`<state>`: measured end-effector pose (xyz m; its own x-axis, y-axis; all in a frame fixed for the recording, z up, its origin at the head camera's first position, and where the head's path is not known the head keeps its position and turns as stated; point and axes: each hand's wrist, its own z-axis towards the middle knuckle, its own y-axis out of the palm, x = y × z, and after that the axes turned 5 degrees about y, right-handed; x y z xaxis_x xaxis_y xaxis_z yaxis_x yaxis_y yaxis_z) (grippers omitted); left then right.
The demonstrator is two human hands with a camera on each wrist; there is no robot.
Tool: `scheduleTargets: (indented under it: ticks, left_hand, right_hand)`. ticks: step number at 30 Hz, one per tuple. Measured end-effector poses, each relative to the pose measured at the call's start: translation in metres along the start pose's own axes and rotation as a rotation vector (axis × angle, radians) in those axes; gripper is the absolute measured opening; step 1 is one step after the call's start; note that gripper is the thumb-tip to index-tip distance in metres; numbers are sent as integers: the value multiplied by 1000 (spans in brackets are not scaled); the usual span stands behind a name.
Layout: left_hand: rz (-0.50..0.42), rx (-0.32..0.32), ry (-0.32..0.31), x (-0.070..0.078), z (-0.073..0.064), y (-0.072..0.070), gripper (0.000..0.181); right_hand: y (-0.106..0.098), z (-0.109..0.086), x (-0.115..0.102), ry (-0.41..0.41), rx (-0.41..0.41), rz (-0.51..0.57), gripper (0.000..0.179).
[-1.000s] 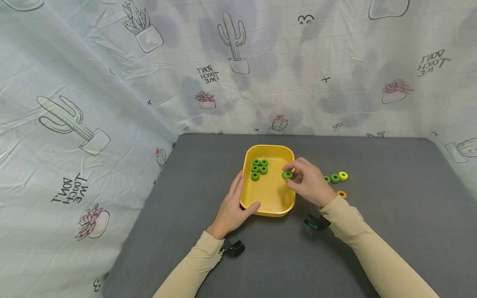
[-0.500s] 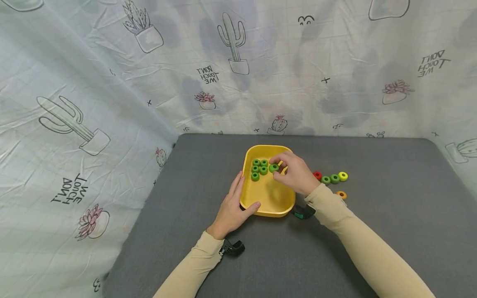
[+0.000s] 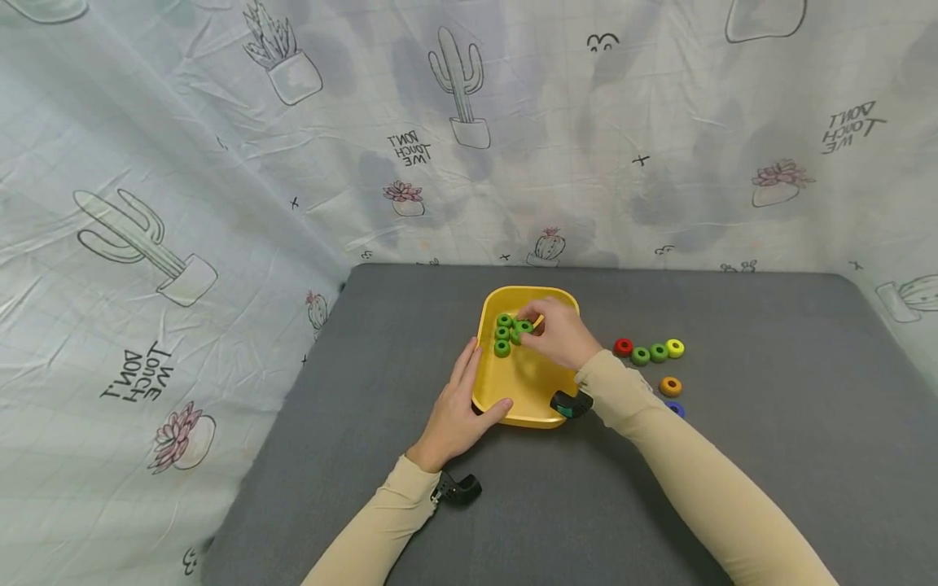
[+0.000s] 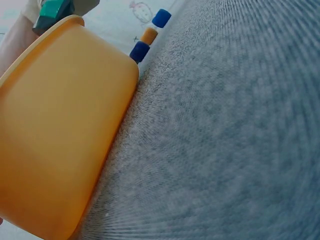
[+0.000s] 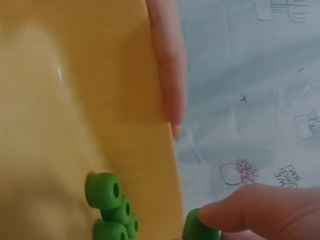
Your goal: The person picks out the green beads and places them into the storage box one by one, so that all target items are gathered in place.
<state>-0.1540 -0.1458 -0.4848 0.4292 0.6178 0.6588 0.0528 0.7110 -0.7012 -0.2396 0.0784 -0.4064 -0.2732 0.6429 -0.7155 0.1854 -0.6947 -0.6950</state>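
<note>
Green bead [image 3: 523, 326], pinched between thumb and fingers of my right hand [image 3: 560, 335], lies left of that palm over the tray [image 3: 519, 382], hole up, beside or above the other beads [image 3: 501, 348], while my left hand [image 3: 456, 415] rests straight-fingered against the tray's left side.

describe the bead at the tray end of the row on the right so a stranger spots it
On the grey table, find the yellow tray. Right of it in the head view runs a row of four beads; the red bead lies at the end nearest the tray, next to a green bead. No other bead in sight is red.
</note>
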Motion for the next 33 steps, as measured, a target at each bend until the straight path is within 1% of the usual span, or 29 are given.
scheduleTargets:
  ticks: [4, 9, 12, 20, 26, 31, 33]
  left_hand:
    - [1, -3, -2, 0, 0, 0, 99]
    - [-5, -8, -10, 0, 0, 0, 99]
    - [-7, -6, -4, 0, 0, 1, 99]
    - [1, -1, 11, 0, 0, 0, 99]
    - [-8, -1, 2, 1, -1, -1, 99]
    - [-13, 2, -2, 2, -2, -2, 99]
    - [-11, 7, 7, 2, -2, -2, 99]
  right_hand:
    - [6, 6, 1, 14, -21, -19, 26]
    - [11, 9, 3, 34, -40, -55, 28]
    - [14, 11, 4, 49, -43, -78, 29]
    - [22, 16, 7, 90, -94, -160, 29]
    - [28, 18, 9, 87, -97, -223, 29]
    - [30, 18, 9, 68, -118, -231, 29]
    - [30, 18, 9, 65, -123, -234, 30]
